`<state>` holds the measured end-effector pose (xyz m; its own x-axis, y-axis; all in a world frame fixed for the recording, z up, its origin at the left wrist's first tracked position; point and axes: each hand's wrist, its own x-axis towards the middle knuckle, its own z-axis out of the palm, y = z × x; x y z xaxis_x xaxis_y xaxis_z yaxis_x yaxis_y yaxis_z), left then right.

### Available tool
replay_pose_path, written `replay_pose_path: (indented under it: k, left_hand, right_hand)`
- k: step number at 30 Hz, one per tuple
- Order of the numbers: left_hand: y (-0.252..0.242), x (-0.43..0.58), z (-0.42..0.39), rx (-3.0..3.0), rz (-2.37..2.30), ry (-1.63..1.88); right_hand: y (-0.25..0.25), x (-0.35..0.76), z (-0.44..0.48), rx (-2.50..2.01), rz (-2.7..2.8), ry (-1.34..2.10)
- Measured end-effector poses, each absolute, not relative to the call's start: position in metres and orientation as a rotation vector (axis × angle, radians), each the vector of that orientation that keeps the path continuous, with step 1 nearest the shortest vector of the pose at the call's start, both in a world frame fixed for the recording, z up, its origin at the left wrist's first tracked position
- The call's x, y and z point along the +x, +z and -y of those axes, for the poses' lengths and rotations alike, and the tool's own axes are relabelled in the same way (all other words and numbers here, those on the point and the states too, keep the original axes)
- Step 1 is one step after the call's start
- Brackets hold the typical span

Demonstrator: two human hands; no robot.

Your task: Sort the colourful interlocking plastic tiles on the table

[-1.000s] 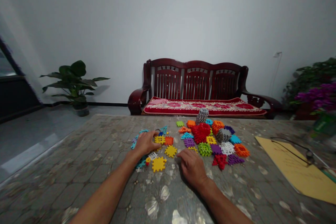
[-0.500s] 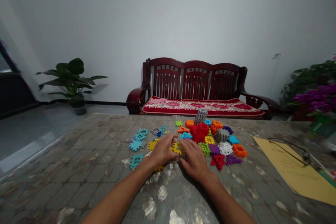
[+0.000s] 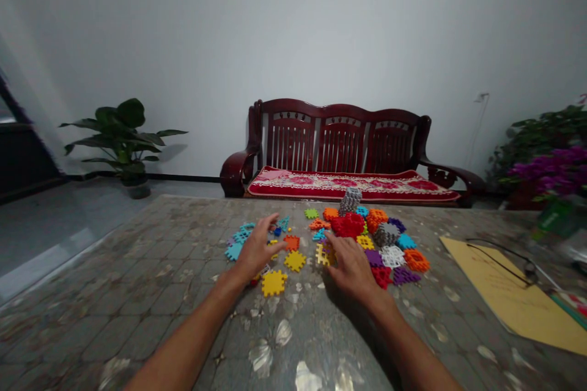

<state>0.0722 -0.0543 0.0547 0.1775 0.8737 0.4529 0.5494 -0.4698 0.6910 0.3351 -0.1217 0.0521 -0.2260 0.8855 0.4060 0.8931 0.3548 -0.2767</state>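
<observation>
My left hand (image 3: 257, 249) is over the left side of the toothed plastic building pieces, thumb and fingers apart, holding nothing. Light-blue pieces (image 3: 234, 251) lie beside it, partly covered. Just right of its thumb are a flat yellow piece (image 3: 295, 261) and an orange-red piece (image 3: 292, 242); another yellow piece (image 3: 274, 283) lies nearer me. My right hand (image 3: 351, 263) has a yellow openwork piece (image 3: 321, 255) between its thumb and fingers. Beyond that hand stands a red built shape (image 3: 348, 225), and a purple piece (image 3: 373, 258) shows to its right.
Several coloured built shapes crowd the right, among them a grey ridged tower (image 3: 351, 201), a white shape (image 3: 393, 256) and an orange one (image 3: 416, 260). A yellow envelope (image 3: 509, 293) with glasses (image 3: 498, 259) on it lies far right. Behind the table (image 3: 151, 293) is a wooden bench (image 3: 342, 140).
My hands have drawn apart from the middle. The left one has moved left and opened, uncovering the flat yellow and orange-red pieces. The right one has shifted slightly right with the yellow openwork piece.
</observation>
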Motion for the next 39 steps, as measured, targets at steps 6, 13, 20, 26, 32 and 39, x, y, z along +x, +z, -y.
replay_pose_path:
  k: [6, 13, 20, 26, 32, 39]
  left_hand:
    - [0.035, -0.007, 0.032, 1.766, -2.025, 1.457]
    - [-0.002, -0.023, 0.027, 1.655, -2.075, 1.325]
    - [0.0, -0.024, 0.026, 1.677, -2.077, 1.222]
    - [0.003, -0.023, 0.029, 1.662, -2.058, 1.165]
    - [0.004, -0.02, 0.031, 1.699, -2.049, 1.087]
    - [0.006, -0.018, 0.031, 1.729, -2.011, 1.094]
  right_hand:
    - [0.056, 0.352, 0.116, -1.675, 2.159, -0.02]
    - [0.064, 0.357, 0.12, -1.771, 2.228, 0.048]
    - [0.06, 0.357, 0.118, -1.792, 2.218, 0.096]
    - [0.054, 0.361, 0.117, -1.711, 2.2, 0.135]
    - [0.052, 0.36, 0.117, -1.733, 2.204, 0.117]
    - [0.054, 0.356, 0.118, -1.688, 2.234, 0.135]
